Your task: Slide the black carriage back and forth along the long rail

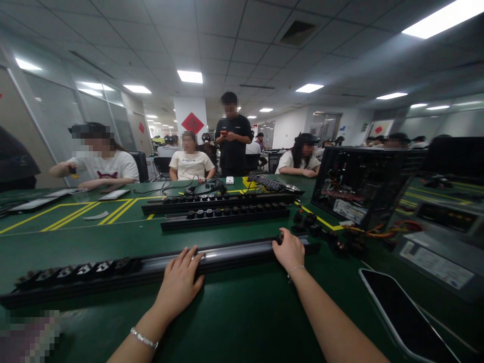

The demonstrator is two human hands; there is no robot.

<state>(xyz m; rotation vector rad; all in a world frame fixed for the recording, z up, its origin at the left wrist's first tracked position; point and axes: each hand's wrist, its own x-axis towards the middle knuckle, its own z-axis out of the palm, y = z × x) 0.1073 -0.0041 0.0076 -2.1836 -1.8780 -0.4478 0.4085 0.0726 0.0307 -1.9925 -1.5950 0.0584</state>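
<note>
1. On the green tabletop (234, 322), a long black power strip (159, 267) lies crosswise just in front of the person.
2. Left hand (180, 282) rests flat on the strip's bare middle stretch, fingers spread, gripping nothing.
3. Right hand (290, 250) sits at the strip's right end, fingers curled over a small black knob (280, 237); whether it pinches it, cannot tell.
4. Sockets fill the strip's left end.
5. Beyond the strip, two more strips (223, 209) lie parallel.
6. Right of the strip, an open computer case (363, 181) with loose wires.
7. Nearer than the case, right of the strip, a phone (404, 312) lies screen up.
8. Far side of the tabletop: seated people, one standing.
</note>
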